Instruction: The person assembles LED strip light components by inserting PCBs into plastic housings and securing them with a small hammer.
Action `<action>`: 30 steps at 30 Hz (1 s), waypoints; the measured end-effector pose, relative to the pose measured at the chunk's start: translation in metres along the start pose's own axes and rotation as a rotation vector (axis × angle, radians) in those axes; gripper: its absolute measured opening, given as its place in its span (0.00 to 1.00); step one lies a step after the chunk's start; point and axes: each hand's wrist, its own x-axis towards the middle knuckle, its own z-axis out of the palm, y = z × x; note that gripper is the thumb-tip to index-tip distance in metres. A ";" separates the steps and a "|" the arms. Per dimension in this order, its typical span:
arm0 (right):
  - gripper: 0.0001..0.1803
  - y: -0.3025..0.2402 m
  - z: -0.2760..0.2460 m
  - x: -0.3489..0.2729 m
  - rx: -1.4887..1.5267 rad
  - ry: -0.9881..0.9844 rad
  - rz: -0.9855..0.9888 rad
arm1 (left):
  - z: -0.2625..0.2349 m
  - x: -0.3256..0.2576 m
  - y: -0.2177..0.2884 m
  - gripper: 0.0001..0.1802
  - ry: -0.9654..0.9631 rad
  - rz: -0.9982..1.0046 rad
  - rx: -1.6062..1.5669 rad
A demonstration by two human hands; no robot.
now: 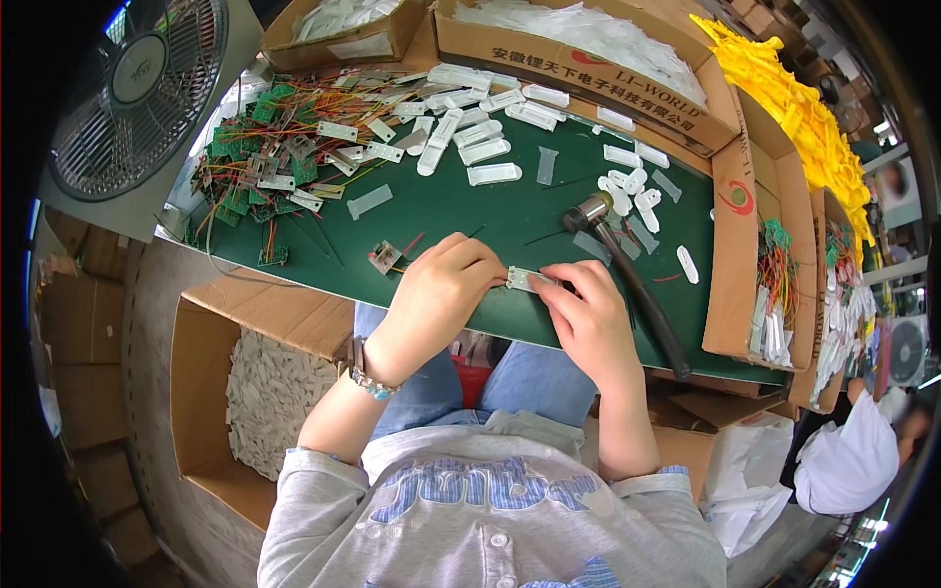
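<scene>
At the green table's near edge, a small pale strip with holes is pinched from both sides. My left hand closes on its left end with bent fingers. The thumb and fingers of my right hand grip its other end. Left of my left hand lies a small circuit board, with a red wire beside it; whether that wire reaches the strip is hidden by the hand. A hammer rests on the table to the right of my right hand, its head pointing away from me.
A tangled heap of green circuit boards with wires covers the table's far left. White plastic shells lie in the middle, more of them right. Cardboard boxes line the back and right. A fan stands at left; a person sits far right.
</scene>
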 end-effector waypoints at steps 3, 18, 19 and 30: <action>0.18 -0.001 0.001 0.001 0.003 0.003 -0.004 | 0.001 -0.001 0.001 0.05 -0.019 -0.030 0.000; 0.24 -0.003 0.001 0.000 -0.074 -0.016 -0.043 | -0.008 0.003 0.012 0.12 -0.016 0.172 0.314; 0.24 -0.003 0.001 0.000 -0.078 -0.013 -0.045 | -0.007 0.002 0.014 0.12 -0.021 0.187 0.360; 0.22 -0.012 0.001 0.000 -0.137 -0.005 -0.009 | 0.014 -0.020 0.029 0.10 -0.003 0.030 0.387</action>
